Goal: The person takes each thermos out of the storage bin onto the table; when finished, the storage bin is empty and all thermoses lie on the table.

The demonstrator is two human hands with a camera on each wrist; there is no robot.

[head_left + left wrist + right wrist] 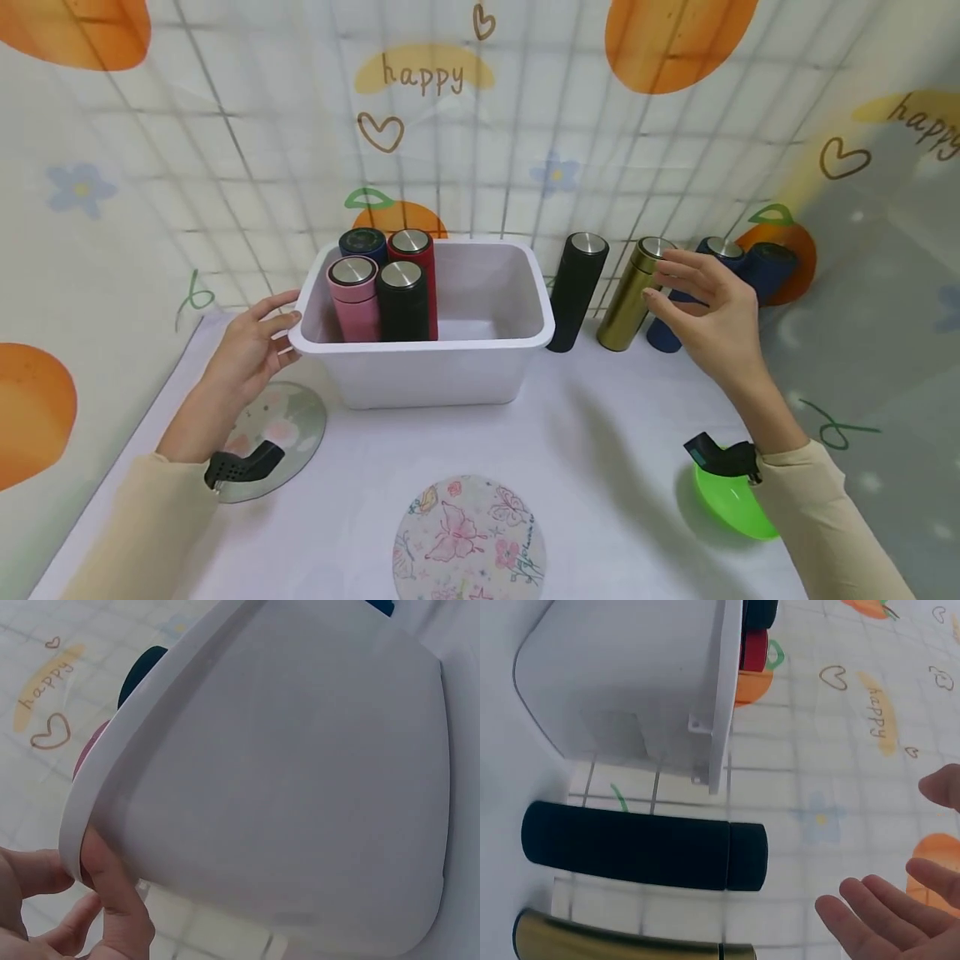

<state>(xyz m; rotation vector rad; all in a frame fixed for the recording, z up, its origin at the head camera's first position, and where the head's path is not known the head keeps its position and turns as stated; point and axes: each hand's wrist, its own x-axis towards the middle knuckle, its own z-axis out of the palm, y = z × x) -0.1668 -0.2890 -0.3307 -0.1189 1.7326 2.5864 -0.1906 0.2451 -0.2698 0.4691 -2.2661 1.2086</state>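
My left hand [251, 346] pinches the left rim of a white plastic bin [427, 375], thumb on one side of the edge and fingers on the other in the left wrist view. Inside the bin's left half stand a pink thermos bottle [356, 312], a black one [402, 304], a red one [430, 283] and a dark blue one [363, 242]. With its fingers extended and holding nothing, my right hand [712, 312] is raised near the top of a gold thermos [626, 304]. Left of the gold one stands a tall black thermos [645, 847].
Behind the right hand are blue thermos bottles [663, 335], partly hidden. A bright green bowl [738, 504] lies under the right wrist. Two round patterned mats are on the table, one at the front [468, 542], the other [300, 425] beside the left forearm. A printed curtain over a wire grid [487, 167] backs the table.
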